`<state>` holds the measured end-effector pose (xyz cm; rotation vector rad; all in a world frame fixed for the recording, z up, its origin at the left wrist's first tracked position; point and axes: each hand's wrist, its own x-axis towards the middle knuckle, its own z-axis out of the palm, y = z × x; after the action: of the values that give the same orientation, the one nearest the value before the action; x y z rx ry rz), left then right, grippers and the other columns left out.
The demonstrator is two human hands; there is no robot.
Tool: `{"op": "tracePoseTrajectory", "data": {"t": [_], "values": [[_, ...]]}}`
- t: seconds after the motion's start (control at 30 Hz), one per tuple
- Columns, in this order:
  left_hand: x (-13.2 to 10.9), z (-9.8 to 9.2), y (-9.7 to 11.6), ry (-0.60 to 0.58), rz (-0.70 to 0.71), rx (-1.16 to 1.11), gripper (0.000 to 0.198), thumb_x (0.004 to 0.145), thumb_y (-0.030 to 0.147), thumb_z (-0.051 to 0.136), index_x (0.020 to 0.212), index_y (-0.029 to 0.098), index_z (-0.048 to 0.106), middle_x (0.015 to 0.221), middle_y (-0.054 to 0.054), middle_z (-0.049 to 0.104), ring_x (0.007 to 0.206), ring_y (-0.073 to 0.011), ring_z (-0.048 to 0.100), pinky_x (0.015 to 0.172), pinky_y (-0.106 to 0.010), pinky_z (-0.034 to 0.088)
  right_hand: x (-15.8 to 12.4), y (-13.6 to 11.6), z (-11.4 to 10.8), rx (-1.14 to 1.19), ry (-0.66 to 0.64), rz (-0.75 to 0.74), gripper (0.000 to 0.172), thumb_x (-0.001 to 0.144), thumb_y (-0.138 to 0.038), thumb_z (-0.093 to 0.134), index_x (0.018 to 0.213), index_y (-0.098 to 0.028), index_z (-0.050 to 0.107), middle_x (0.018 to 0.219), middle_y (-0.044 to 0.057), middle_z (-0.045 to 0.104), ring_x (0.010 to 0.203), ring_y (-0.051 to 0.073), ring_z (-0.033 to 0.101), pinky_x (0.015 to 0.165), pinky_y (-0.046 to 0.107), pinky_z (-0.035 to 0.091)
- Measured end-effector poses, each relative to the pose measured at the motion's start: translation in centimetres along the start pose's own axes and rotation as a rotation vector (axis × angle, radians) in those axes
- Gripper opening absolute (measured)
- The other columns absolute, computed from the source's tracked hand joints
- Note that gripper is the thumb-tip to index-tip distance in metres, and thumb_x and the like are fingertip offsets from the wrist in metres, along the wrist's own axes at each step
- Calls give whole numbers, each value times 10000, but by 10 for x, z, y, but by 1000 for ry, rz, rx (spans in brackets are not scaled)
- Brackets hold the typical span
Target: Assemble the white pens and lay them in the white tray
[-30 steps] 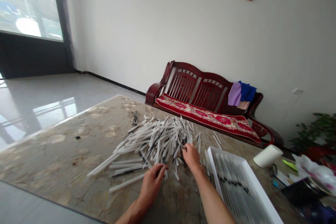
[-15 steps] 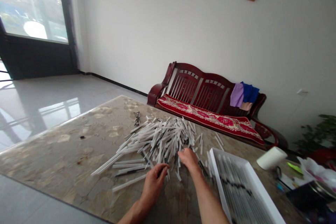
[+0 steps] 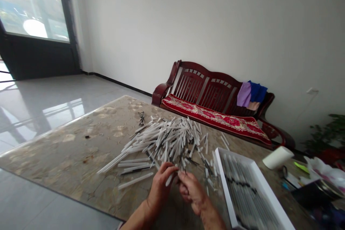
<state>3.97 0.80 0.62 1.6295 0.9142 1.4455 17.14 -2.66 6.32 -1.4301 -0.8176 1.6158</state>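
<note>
My left hand (image 3: 161, 181) is closed around a short white plastic tube (image 3: 169, 179), whose rounded end points down toward me. My right hand (image 3: 192, 188) meets it at the fingertips, its fingers curled in a pinch. A thin dark tip shows by the right thumb, but what that hand grips is mostly hidden. Just beyond both hands lies a loose pile of slim white tubes (image 3: 161, 136) mixed with dark ones. To the right, a white open box (image 3: 225, 192) holds rows of clear thin sticks with black parts (image 3: 242, 187).
The patterned tabletop (image 3: 67, 165) carries eyeglasses (image 3: 141, 118) behind the pile. Right of the box are a white roll (image 3: 278, 158), a black cup (image 3: 316, 194) and a plastic bag (image 3: 325, 170). A wooden bench (image 3: 207, 93) stands beyond the table.
My two hands have come together in front of the pile; the right one drew back from it toward me. A white tube now shows in my left hand.
</note>
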Motion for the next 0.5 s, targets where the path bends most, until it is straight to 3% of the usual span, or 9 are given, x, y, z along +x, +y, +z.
{"op": "tracePoseTrajectory", "data": {"t": [0.07, 0.17, 0.27, 0.33, 0.4, 0.5], "values": [[3, -1, -1, 73, -136, -152, 145, 820, 305, 666, 868, 198, 752, 837, -71, 697, 777, -203, 668, 728, -296, 542, 1, -6, -6, 77, 97, -62, 500, 622, -677, 685, 675, -207, 522, 436, -113, 351, 359, 29, 200, 367, 174, 89], [10, -3, -3, 179, -419, -483, 300, 720, 430, 773, 858, 169, 720, 724, -40, 708, 644, -179, 664, 623, -277, 549, 4, -16, -13, 168, 283, -211, 504, 617, -663, 711, 716, -185, 583, 529, -86, 450, 399, 26, 291, 365, 149, 142], [16, -6, -2, 261, -641, -778, 405, 566, 413, 889, 800, 150, 690, 664, -21, 706, 617, -150, 670, 576, -221, 543, 5, -18, -11, 193, 366, -390, 506, 646, -653, 734, 825, -185, 659, 603, -79, 483, 426, 23, 335, 357, 132, 190], [19, -7, 0, 276, -722, -890, 410, 515, 336, 930, 773, 139, 680, 652, -18, 704, 608, -131, 672, 559, -186, 539, 5, -14, -5, 231, 403, -485, 493, 657, -628, 758, 879, -196, 677, 656, -62, 541, 478, 45, 447, 380, 137, 318], [21, -8, 3, 272, -759, -945, 379, 519, 249, 937, 769, 129, 678, 653, -22, 707, 595, -122, 674, 542, -170, 543, 5, -8, 1, 281, 434, -542, 481, 654, -594, 785, 904, -196, 682, 767, -25, 628, 614, 100, 591, 508, 192, 490], [21, -8, 6, 288, -795, -981, 271, 606, 128, 887, 776, 122, 677, 656, -26, 711, 588, -119, 684, 528, -158, 554, 5, -1, 8, 341, 444, -576, 480, 656, -590, 788, 891, -184, 685, 871, 19, 681, 743, 167, 670, 663, 293, 577]]}}
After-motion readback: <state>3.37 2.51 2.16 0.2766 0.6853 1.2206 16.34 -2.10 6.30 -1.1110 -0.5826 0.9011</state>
